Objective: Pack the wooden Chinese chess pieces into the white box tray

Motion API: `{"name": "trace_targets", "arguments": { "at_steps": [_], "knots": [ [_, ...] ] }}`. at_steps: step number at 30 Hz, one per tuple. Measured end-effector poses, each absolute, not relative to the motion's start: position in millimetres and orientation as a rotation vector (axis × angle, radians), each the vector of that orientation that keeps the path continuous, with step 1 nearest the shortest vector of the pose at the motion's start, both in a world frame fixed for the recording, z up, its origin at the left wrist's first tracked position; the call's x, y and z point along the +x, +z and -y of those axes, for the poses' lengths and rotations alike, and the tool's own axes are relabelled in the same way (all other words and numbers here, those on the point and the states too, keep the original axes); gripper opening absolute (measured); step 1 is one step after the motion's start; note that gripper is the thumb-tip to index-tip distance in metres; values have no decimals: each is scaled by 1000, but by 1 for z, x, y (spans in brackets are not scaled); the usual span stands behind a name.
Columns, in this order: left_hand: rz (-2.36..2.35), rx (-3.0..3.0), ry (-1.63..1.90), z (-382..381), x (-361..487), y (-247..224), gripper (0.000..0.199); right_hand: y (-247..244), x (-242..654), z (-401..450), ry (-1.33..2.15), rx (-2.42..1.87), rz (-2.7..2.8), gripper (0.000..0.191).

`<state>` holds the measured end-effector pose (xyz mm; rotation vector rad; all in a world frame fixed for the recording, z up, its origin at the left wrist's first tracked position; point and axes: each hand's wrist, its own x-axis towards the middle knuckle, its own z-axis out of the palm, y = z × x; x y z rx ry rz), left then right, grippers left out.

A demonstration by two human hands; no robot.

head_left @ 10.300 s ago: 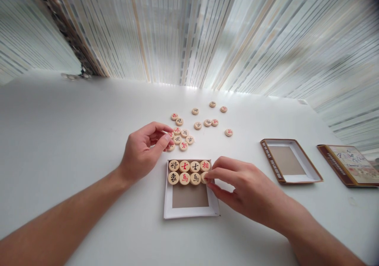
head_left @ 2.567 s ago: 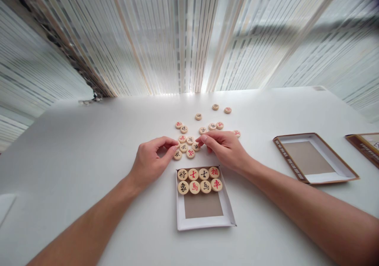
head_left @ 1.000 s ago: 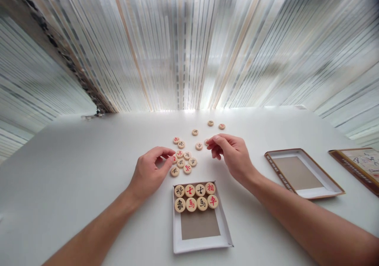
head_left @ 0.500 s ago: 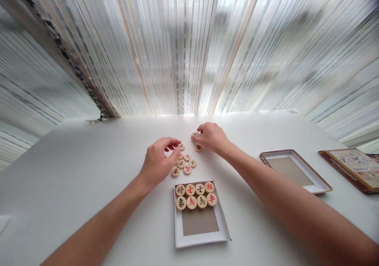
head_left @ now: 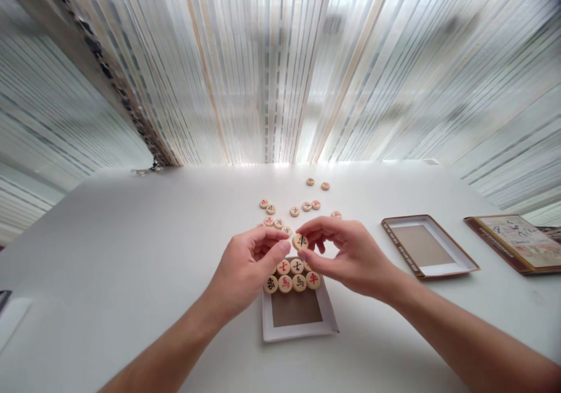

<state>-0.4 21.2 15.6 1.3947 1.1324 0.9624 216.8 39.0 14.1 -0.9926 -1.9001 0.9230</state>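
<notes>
The right hand (head_left: pixel 357 258) pinches a round piece (head_left: pixel 300 242) with a black character, above the far end of the white tray (head_left: pixel 295 314). The left hand (head_left: pixel 245 264) is loosely curled, its fingertips just beside that piece; whether they touch it I cannot tell. The piece looks light, hard and sturdy, perhaps slightly slick, best gripped by its rim. Inside the tray sit 2 rows of pieces (head_left: pixel 284 284); the hands partly cover the far row's 2 ends. Loose pieces (head_left: pixel 294 211) lie beyond, their characters mostly too small to read. Rightward lie a brown-edged tray (head_left: pixel 421 244) and a printed box (head_left: pixel 521 240); a white item (head_left: pixel 15 323) is cut off at left.
</notes>
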Motion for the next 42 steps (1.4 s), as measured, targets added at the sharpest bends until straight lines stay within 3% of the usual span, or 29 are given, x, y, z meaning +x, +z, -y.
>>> {"name": "trace_targets", "arguments": {
  "at_steps": [6,23,32,42],
  "knots": [
    [-978,1131,855,-6,13,15,18,0,217,-11,1076,-888,1754,18],
    [-917,960,785,0,14,11,20,-7,222,4,1588,-923,1381,22],
    [-970,992,801,5,16,11,24,-5,221,6,1528,-931,1343,22],
    [-1021,1110,879,11,17,12,9,-2,220,7,1495,-900,1326,13]
  ]
}}
